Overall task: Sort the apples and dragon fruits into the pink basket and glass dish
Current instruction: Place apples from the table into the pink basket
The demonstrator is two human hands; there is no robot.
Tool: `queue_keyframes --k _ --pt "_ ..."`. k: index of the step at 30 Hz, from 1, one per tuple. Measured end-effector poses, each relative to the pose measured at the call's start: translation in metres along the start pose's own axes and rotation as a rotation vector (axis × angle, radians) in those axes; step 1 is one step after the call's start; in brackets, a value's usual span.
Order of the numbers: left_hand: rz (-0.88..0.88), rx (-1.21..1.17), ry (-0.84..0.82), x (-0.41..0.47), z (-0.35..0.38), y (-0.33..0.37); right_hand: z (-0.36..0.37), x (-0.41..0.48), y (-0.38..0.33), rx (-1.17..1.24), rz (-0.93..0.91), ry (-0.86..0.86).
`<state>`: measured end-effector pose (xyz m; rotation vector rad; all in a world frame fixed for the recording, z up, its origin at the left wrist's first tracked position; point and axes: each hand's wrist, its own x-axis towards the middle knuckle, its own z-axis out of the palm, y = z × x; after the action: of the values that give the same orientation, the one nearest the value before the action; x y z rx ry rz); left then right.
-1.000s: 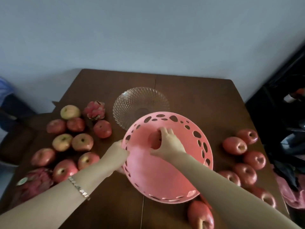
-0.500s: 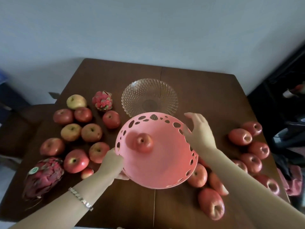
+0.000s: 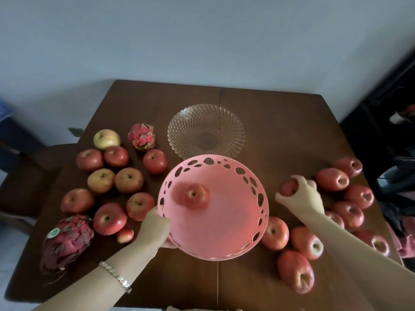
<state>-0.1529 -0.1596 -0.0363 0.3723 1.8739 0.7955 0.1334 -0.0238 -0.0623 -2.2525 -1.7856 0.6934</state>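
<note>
A person's left hand (image 3: 155, 230) grips the near-left rim of a pink basket (image 3: 224, 225) over a brown table (image 3: 280, 131), with one red apple (image 3: 196, 196) lying inside it. The right hand (image 3: 302, 194) curls around another apple (image 3: 288, 187) among the apples on the right. A glass dish (image 3: 206, 131) sits just behind the basket, and two dragon fruits (image 3: 67, 239) lie on the left among more apples.

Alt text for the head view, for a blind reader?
A person's left hand grips the rim of a pink basket holding one apple, while the right hand grasps another apple among those on the table. Behind sits an empty glass dish.
</note>
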Motion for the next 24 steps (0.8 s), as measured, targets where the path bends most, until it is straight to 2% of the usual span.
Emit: queue_keyframes --k 2,3,7,10,12,17,21,24 --pt "-0.001 -0.008 0.014 0.004 0.002 -0.007 -0.013 -0.006 -0.023 0.125 -0.157 0.096" --pt "0.002 -0.016 0.016 0.005 0.004 -0.010 -0.017 -0.011 -0.036 0.155 -0.241 0.082" --pt "0.004 -0.032 0.010 0.009 0.013 -0.016 0.000 -0.033 -0.076 -0.003 -0.448 -0.217" --pt "0.006 -0.016 0.021 0.016 0.019 -0.022 0.037 -0.038 -0.086 -0.227 -0.475 -0.383" --pt "0.005 -0.014 0.021 0.018 0.023 -0.026 0.056 -0.035 -0.087 -0.280 -0.441 -0.430" --pt "-0.012 -0.039 0.001 0.018 0.027 -0.027 0.074 -0.026 -0.082 -0.207 -0.416 -0.404" --pt "-0.038 -0.053 0.003 0.021 0.025 -0.027 0.071 -0.025 -0.076 -0.221 -0.485 -0.413" --pt "-0.048 -0.053 0.006 0.024 0.025 -0.028 0.043 -0.030 -0.066 -0.056 -0.569 -0.214"
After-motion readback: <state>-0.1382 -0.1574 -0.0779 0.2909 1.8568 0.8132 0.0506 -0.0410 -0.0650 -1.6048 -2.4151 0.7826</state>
